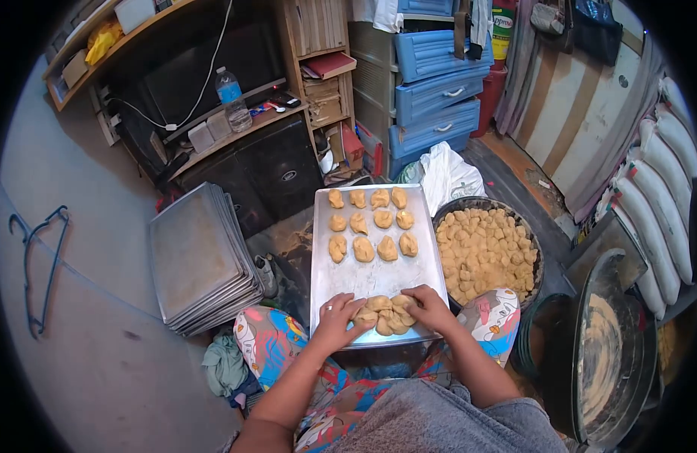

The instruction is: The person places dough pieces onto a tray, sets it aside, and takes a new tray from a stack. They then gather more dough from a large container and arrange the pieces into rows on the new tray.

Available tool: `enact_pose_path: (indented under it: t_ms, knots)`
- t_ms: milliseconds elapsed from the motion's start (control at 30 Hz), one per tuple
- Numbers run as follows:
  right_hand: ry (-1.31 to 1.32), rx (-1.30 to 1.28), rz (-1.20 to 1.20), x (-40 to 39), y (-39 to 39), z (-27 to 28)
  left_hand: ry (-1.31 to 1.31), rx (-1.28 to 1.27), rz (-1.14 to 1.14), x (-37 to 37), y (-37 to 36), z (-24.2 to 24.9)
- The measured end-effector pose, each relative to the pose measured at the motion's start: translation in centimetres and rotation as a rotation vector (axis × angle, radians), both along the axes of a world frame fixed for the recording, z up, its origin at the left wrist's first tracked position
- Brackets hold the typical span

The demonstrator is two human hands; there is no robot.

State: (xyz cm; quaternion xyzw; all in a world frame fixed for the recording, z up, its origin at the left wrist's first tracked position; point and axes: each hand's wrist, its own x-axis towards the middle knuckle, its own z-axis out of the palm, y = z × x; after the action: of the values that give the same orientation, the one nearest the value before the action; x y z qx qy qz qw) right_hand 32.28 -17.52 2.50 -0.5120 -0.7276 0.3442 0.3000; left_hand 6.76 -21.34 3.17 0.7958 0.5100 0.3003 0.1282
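Near the front end of a metal baking tray (323,219), a cluster of tan dough pieces (390,315) lies between my two hands. My left hand (338,318), with a ring on one finger, curls against the cluster's left side. From the right, my right hand (430,308) presses its fingers on the dough. Farther up the tray sit several separate dough lumps (382,219) in three rows. The tray's near end is close to my lap, between my knees.
Right of the tray stands a round black tub (539,260) full of dough pieces (484,253). A stack of baking trays (201,257) leans at left. A large dark basin (601,355) tilts at right. Blue drawers (439,98) and a white plastic bag (450,177) are behind.
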Motion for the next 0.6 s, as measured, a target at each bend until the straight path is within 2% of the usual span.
enact_pose_path:
  t_ms: [67, 100, 133, 200, 233, 267, 300, 333, 367, 400, 433, 467, 500, 533, 600]
  knots:
    - [0.162, -0.343, -0.046, 0.1, 0.1, 1.8, -0.027, -0.113, -0.068, -1.4, -0.1, -0.3]
    - [0.244, -0.377, -0.041, 0.5, 1.0, -0.1, -0.137, -0.091, -0.098, -2.3, 0.4, -1.8]
    - [0.244, -0.378, -0.042, 0.5, 1.6, -0.7, -0.137, -0.093, -0.098, -2.7, 0.5, -1.7]
    - [0.323, -0.29, -0.13, 0.5, 3.0, -1.2, -0.329, -0.143, 0.097, -3.1, 1.4, -1.3]
    - [0.323, -0.296, -0.128, -0.2, 3.3, -0.1, -0.343, -0.079, 0.262, -2.6, 1.7, -0.2]
    - [0.364, -0.143, -0.2, -1.4, 3.6, 0.9, -0.342, -0.084, 0.266, -2.0, 2.4, 0.4]
    - [0.403, 0.011, -0.272, -2.8, 3.8, 1.7, -0.41, -0.01, 0.377, -1.4, 3.1, 0.9]
    - [0.405, 0.005, -0.276, -4.4, 3.9, 1.8, -0.474, 0.065, 0.485, -1.1, 3.4, 1.1]
    - [0.37, 0.049, -0.28, -6.2, 4.1, 1.9, -0.471, 0.061, 0.482, -1.3, 3.7, 1.0]
    - [0.334, 0.095, -0.284, -7.5, 4.2, 1.8, -0.342, 0.058, 0.434, -1.5, 4.0, 0.7]
    - [0.099, 0.117, -0.166, -8.2, 3.8, 1.4, -0.215, 0.055, 0.384, -1.5, 4.1, 0.5]
    - [-0.136, 0.136, -0.045, -8.8, 3.5, 1.1, -0.215, 0.05, 0.381, -1.4, 3.9, 0.3]
    - [-0.208, 0.123, -0.017, -9.1, 3.2, 1.7, -0.144, 0.015, 0.369, -1.4, 3.4, 0.2]
    - [-0.206, 0.122, -0.016, -8.9, 3.0, 2.2, -0.072, -0.018, 0.36, -1.4, 3.2, 0.2]
    - [-0.047, 0.121, -0.072, -8.4, 2.3, 2.8, -0.088, 0.004, 0.368, -1.8, 2.9, 0.0]
